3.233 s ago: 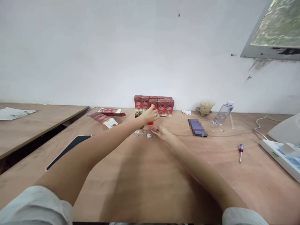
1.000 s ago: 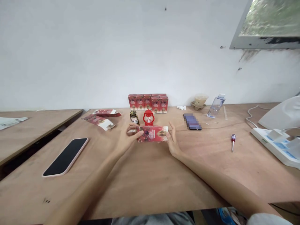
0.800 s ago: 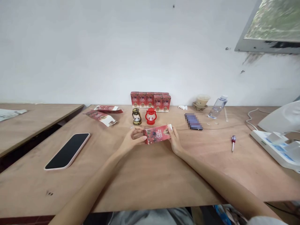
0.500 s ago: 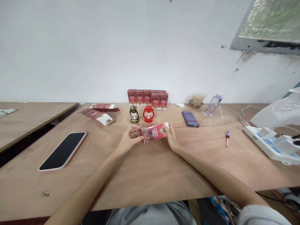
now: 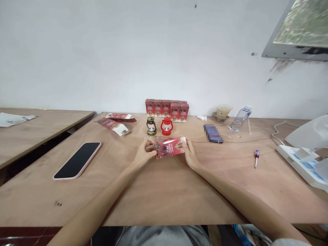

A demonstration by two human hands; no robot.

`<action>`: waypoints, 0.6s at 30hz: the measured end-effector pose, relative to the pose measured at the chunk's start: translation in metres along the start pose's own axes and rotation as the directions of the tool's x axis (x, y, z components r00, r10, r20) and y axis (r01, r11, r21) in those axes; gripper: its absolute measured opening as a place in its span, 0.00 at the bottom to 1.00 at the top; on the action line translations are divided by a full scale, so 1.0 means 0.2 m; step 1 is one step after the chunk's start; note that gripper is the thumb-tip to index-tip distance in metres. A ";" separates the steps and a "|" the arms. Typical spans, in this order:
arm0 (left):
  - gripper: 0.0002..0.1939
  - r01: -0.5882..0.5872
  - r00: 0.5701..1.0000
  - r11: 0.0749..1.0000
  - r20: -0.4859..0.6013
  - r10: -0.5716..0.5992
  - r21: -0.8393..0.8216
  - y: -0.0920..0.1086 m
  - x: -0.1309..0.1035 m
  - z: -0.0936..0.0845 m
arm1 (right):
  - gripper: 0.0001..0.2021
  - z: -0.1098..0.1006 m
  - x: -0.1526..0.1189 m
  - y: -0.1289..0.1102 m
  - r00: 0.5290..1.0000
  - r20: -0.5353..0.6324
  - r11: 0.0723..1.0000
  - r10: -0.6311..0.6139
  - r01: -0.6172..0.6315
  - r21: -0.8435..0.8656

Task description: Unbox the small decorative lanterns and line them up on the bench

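Observation:
A red printed cardboard box (image 5: 169,148) is held between my two hands above the table, slightly tilted, its right end higher. My left hand (image 5: 145,151) is closed on the box's left end, thumb in front. My right hand (image 5: 190,153) grips its right end, fingers partly hidden behind it. Just beyond the box stand a small bronze-coloured lantern (image 5: 151,126) and a red lantern (image 5: 166,126), both upright. Whether anything is inside the box cannot be seen.
Several red boxes (image 5: 158,108) stand against the wall. Flattened cartons (image 5: 112,125) lie at back left, with a phone (image 5: 78,160) nearer. To the right are a blurred dark phone-like object (image 5: 213,133), a cup (image 5: 223,111), a bottle (image 5: 240,118), a screwdriver (image 5: 256,158) and a power strip (image 5: 304,164).
The camera view has shifted, so the table's contents appear farther right. Both hands keep hold of the box, which has barely turned; the right fingers sit a little farther behind its end.

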State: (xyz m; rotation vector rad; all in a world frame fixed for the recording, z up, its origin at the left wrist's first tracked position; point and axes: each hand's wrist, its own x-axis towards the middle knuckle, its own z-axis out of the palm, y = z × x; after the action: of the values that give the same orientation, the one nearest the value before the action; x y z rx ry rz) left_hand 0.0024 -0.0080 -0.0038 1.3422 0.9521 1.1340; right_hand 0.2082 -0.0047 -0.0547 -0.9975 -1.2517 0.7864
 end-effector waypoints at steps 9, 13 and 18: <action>0.14 -0.014 1.000 1.000 0.012 0.014 -0.027 -0.01 0.00 0.00 | 0.23 -0.01 0.01 0.03 1.000 -0.001 1.000 0.015 -0.015 0.000; 0.09 0.030 0.998 0.997 0.052 -0.026 -0.078 -0.02 0.00 -0.03 | 0.24 -0.01 0.04 0.09 0.992 -0.036 0.986 0.123 -0.117 0.122; 0.11 0.078 0.995 0.985 0.075 -0.067 -0.155 0.00 0.00 -0.06 | 0.21 -0.01 0.05 0.11 0.976 0.002 0.936 0.218 -0.209 0.283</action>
State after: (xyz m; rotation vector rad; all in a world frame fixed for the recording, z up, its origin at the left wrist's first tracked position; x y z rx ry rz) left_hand -0.0099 -0.0060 -0.0040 1.2015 0.8362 1.0777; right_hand 0.2129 0.0121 -0.0705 -0.9152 -0.9808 1.0832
